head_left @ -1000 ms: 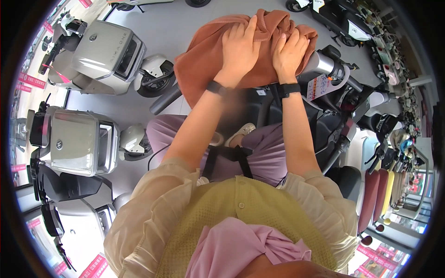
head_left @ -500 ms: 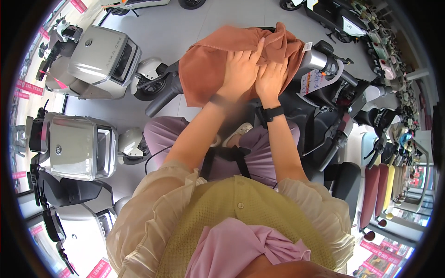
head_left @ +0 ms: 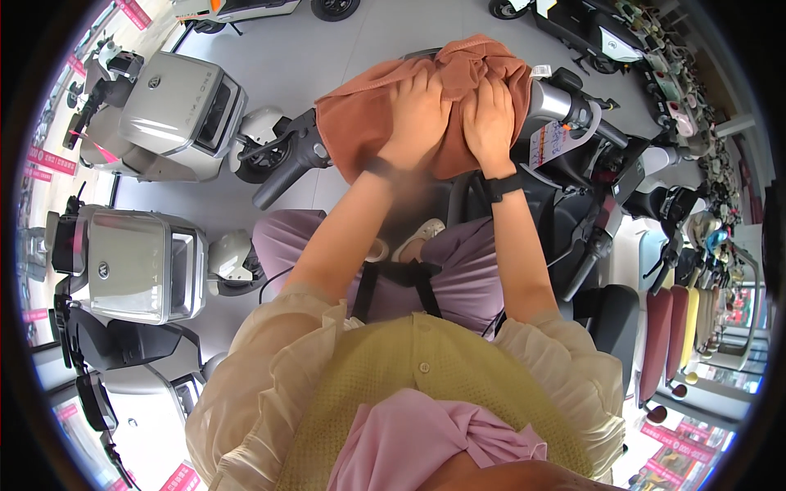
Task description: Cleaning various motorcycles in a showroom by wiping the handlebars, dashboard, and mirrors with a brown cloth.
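A rust-brown cloth [head_left: 360, 119] lies draped and bunched over the front of a scooter, with a white tag at its right edge. My left hand [head_left: 417, 116] rests palm down on the middle of the cloth, fingers stretched forward. Beside it, my right hand [head_left: 490, 123] lies flat on the cloth's right part, fingers also extended. A gap of cloth shows between the two hands. To the left of the cloth a dark handlebar grip [head_left: 284, 184] sticks out; a silver rounded part [head_left: 550, 101] shows at its right. What lies under the cloth is mostly hidden.
Two grey scooters [head_left: 135, 262] stand on the left. On the right are another scooter's dark handlebar [head_left: 594, 250] and a row of coloured seats [head_left: 655, 340]. Grey tiled floor [head_left: 393, 33] shows beyond the cloth, with more scooters at the far edge.
My hands have moved apart, the right one shifting to the right. The cloth's lower left edge has drawn up, and its folds are bunched differently at the top.
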`<state>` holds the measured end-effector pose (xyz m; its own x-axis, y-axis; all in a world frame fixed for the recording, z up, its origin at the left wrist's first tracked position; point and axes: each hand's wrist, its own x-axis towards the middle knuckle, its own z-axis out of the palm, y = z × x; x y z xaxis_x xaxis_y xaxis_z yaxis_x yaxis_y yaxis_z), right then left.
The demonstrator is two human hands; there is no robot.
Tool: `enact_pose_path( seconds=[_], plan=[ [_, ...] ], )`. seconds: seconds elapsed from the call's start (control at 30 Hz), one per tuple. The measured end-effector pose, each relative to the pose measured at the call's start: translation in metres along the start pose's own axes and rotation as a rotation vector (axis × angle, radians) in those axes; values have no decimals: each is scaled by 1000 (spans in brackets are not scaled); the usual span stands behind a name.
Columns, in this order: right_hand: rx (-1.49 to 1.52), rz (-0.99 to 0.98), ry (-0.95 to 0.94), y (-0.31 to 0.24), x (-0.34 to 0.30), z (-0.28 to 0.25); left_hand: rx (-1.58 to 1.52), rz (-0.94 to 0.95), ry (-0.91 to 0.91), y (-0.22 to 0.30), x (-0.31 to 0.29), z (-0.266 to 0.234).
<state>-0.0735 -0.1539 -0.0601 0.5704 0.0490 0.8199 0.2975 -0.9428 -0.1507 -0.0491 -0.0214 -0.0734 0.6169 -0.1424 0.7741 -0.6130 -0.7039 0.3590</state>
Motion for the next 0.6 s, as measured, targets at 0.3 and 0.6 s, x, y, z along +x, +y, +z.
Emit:
enact_pose_path(
  seconds=[0.3,0.6],
  plan=[
    [82,193,-291,14,30,20,30,-267,-162,-1,26,14],
    [-12,107,-76,2,5,18,13,-139,-61,6,8,4]
  ],
)
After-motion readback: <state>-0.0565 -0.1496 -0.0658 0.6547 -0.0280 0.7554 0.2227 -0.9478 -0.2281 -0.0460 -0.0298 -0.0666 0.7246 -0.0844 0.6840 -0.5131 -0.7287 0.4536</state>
